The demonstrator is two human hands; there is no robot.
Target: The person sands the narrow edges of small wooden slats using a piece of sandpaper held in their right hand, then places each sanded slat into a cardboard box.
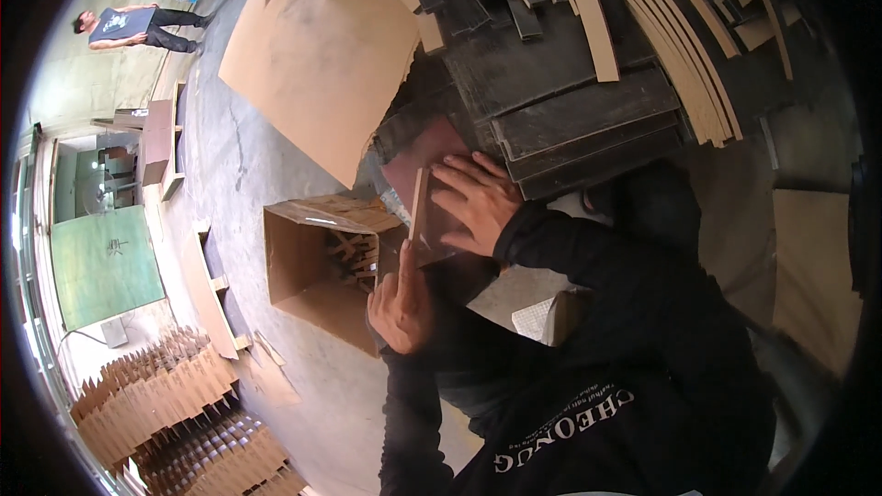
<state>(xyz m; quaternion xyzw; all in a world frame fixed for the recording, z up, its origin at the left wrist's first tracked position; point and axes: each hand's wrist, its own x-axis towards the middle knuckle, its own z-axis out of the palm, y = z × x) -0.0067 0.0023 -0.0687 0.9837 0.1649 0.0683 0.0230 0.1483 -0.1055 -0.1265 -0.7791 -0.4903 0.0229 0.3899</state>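
Bright light comes from the left (edges bow), dimming rightward.

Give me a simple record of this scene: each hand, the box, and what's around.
Left hand: index finger pointing to the lower end of a narrow wooden strip; whether it grips is unclear
Right hand: open, fingers spread over a reddish-brown board, fingertips beside the strip
Box: open cardboard box with small wooden pieces inside
Nearby: stacked dark boards and a large tan sheet
Background: another person, standing
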